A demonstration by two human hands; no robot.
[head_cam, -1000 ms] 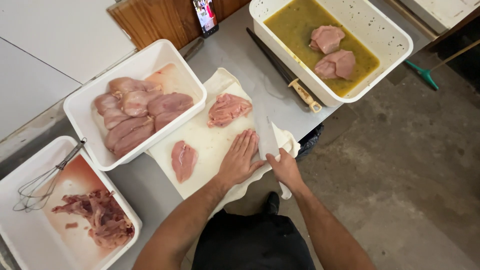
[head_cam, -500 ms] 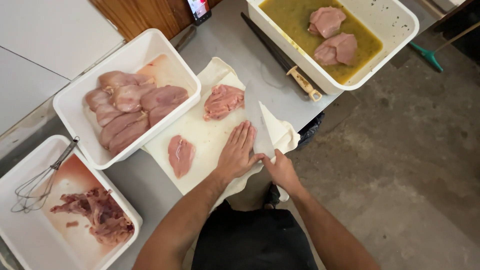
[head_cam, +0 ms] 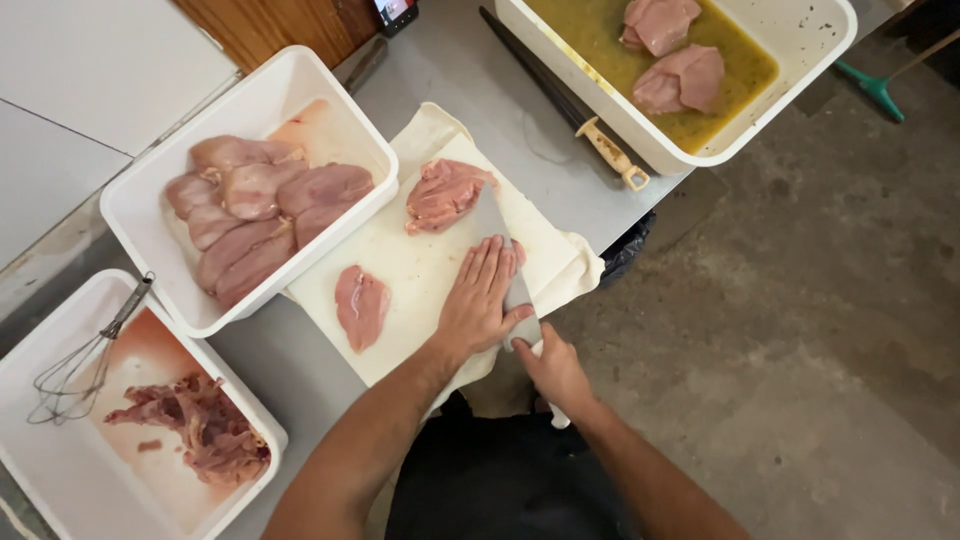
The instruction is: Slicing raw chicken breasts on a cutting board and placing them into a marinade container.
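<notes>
White plastic and raw pink poultry filled the steel worktop (head_cam: 560,170) where a person sliced chicken on a pale cutting board (head_cam: 420,275) laid over a cloth. The left hand (head_cam: 480,300) lay flat, fingers straight and spread, pressing down on a piece of chicken (head_cam: 517,254) almost wholly hidden beneath it. The right hand (head_cam: 555,370) was closed around the handle of a broad knife (head_cam: 500,250), whose blade ran level along the board, just beside and partly under the left palm, its tip reaching a thicker cut of meat (head_cam: 445,192) at the board's far end. A single thin fillet (head_cam: 361,305) rested alone on the near left of the board, apart from both hands. To the left stood a white tub (head_cam: 150,200) stacked with whole breasts, and nearer the person a second white tub (head_cam: 60,480) held trimmings (a wire whisk (head_cam: 75,370) leaned in its corner). At the far side, a third tub (head_cam: 800,60) held two fillets in yellow-green marinade, with a sharpening steel (head_cam: 560,95) lying on the worktop just beside it.
</notes>
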